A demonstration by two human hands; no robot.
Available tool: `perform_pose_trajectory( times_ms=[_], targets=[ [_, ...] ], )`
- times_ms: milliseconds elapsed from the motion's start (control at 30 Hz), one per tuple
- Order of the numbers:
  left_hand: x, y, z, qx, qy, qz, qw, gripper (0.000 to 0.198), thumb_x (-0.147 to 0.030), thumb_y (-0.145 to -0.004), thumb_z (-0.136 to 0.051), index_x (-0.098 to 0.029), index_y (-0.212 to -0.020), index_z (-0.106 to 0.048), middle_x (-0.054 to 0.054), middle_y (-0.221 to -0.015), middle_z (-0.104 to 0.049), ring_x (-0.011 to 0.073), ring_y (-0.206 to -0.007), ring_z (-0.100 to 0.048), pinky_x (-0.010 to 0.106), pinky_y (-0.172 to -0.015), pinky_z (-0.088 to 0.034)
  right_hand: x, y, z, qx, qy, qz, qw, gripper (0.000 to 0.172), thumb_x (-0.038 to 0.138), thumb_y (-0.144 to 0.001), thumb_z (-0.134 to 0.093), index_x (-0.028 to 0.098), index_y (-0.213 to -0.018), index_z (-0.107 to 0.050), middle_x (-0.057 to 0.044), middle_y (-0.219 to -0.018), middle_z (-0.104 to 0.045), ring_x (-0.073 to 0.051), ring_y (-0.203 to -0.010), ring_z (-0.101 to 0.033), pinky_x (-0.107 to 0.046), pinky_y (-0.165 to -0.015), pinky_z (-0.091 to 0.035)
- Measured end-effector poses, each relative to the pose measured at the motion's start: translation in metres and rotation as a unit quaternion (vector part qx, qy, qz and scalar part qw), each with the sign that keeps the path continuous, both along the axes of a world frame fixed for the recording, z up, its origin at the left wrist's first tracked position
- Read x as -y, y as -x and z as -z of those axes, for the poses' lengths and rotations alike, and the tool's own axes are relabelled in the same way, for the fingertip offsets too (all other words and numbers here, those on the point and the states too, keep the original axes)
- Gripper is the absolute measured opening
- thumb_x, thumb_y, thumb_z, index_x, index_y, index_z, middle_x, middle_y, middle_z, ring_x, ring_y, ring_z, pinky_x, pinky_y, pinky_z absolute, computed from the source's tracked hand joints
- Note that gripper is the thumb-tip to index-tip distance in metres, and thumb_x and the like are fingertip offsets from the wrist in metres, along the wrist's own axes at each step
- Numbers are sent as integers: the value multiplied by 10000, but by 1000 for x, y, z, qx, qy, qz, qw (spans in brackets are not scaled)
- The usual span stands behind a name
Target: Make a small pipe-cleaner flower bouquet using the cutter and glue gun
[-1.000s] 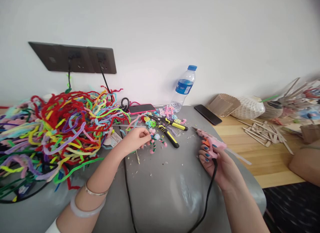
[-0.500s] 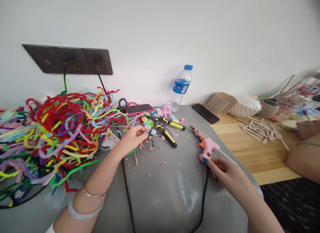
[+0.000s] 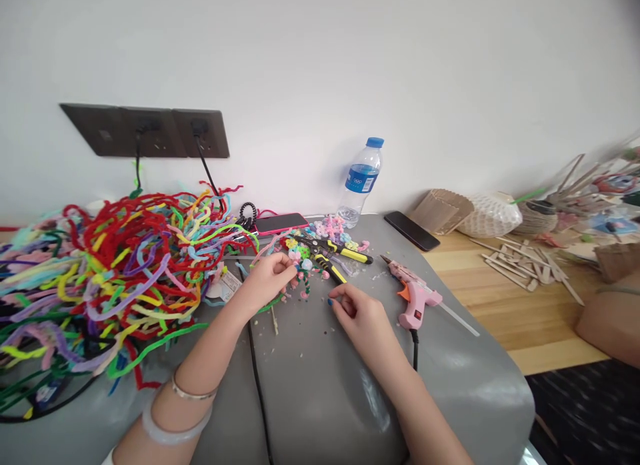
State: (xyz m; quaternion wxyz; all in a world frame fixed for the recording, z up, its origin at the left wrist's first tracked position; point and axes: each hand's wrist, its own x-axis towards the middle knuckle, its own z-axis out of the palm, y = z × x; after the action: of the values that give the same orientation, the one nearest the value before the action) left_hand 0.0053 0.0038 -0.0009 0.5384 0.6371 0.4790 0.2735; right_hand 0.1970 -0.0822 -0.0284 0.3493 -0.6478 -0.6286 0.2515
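My left hand (image 3: 270, 280) is closed in a pinch on a small pipe-cleaner flower decoration (image 3: 306, 266), with pink and pale blue blooms and a green twisted stem. To its right is my right hand (image 3: 361, 318), palm down, fingers loosely curled and slightly apart, with nothing visible in it. A pink glue gun (image 3: 415, 297) with an orange trigger lies on the grey table mat (image 3: 320, 392), a glue stick protruding from its back. Black-and-yellow pliers (image 3: 333, 270) rest just beyond my hands, beside a heap of small pipe-cleaner flowers (image 3: 333, 226).
A large tangle of colourful pipe cleaners (image 3: 125, 265) covers the left side. A water bottle (image 3: 361, 182) leans against the wall, between a red-edged phone (image 3: 281, 223) and a black phone (image 3: 411, 230). Wooden sticks (image 3: 525, 262) lie at right, near another person's arm (image 3: 607, 325).
My right hand has let go of the glue gun's handle end and moved left, close to the decoration. My left hand keeps its pinch. The view has shifted slightly.
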Motion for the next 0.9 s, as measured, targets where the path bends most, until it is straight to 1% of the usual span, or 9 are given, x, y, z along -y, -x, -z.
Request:
perform_pose_trajectory(
  times_ms=[100, 267, 333, 400, 500, 600, 667, 733, 900],
  targets=[
    [1, 0, 2, 10, 0, 5, 1000, 253, -432, -830, -567, -198, -754, -510, 10, -697, -647, 112, -506, -479, 231, -460, -410, -7, 5, 3, 22, 7, 3, 1000, 81, 234, -817, -527, 211, -778, -594, 70, -523, -339, -135, -488, -384, -247, -531, -282],
    [1, -1, 3, 5, -3, 10, 1000, 257, -433, -816, -587, -198, -751, -508, 11, -699, -650, 110, -501, -484, 234, -465, -435, -10, 8, 4, 41, 23, -1, 999, 86, 229, -815, -527, 215, -748, -579, 55, -524, -382, -138, -493, -373, -250, -523, -258],
    [1, -1, 3, 5, -3, 8, 1000, 260, -437, -816, -585, -199, -748, -506, 12, -699, -650, 110, -499, -484, 232, -462, -432, -9, 5, 4, 8, 36, -11, 999, 114, 260, -835, -511, 209, -764, -584, 55, -534, -368, -137, -505, -357, -251, -526, -258],
    [1, -1, 3, 7, -2, 7, 1000, 264, -443, -816, -580, -200, -746, -505, 17, -701, -653, 111, -498, -483, 235, -460, -432, -8, 2, 4, -61, 58, -18, 996, 167, 333, -849, -514, 197, -795, -593, 58, -549, -354, -132, -515, -336, -247, -516, -258],
    [1, -2, 2, 5, 3, 2, 1000, 277, -457, -803, -587, -201, -739, -505, 15, -693, -647, 112, -493, -480, 242, -459, -437, -5, -3, 3, -171, 84, -13, 982, 299, 476, -829, -562, 179, -818, -599, 56, -573, -368, -118, -515, -306, -237, -480, -233],
    [1, -3, 2, 5, 6, 1, 1000, 295, -475, -792, -599, -202, -736, -503, 6, -679, -635, 106, -479, -472, 237, -453, -421, -1, -4, -2, -245, 99, -15, 964, 396, 568, -785, -615, 174, -814, -593, 66, -567, -357, -97, -499, -246, -231, -460, -185],
    [1, -3, 2, 8, 9, 2, 1000, 300, -480, -788, -604, -201, -740, -503, 4, -684, -636, 101, -478, -470, 233, -456, -413, 1, -2, -6, -273, 99, -16, 957, 419, 588, -772, -632, 174, -814, -587, 76, -563, -329, -91, -498, -207, -236, -463, -156],
    [2, -5, 2, 13, 23, 4, 1000, 292, -471, -789, -605, -198, -750, -506, 5, -694, -644, 96, -477, -469, 231, -462, -404, 2, 0, -10, -283, 80, -8, 956, 412, 581, -775, -635, 174, -809, -584, 75, -571, -318, -91, -505, -194, -243, -471, -148],
    [6, -7, 0, 30, 49, 14, 998, 245, -425, -816, -571, -188, -786, -518, 7, -716, -657, 89, -488, -476, 225, -483, -379, 1, 10, -9, -268, 23, 16, 963, 358, 525, -806, -613, 167, -801, -596, 54, -597, -362, -102, -537, -254, -243, -496, -196]
  ],
)
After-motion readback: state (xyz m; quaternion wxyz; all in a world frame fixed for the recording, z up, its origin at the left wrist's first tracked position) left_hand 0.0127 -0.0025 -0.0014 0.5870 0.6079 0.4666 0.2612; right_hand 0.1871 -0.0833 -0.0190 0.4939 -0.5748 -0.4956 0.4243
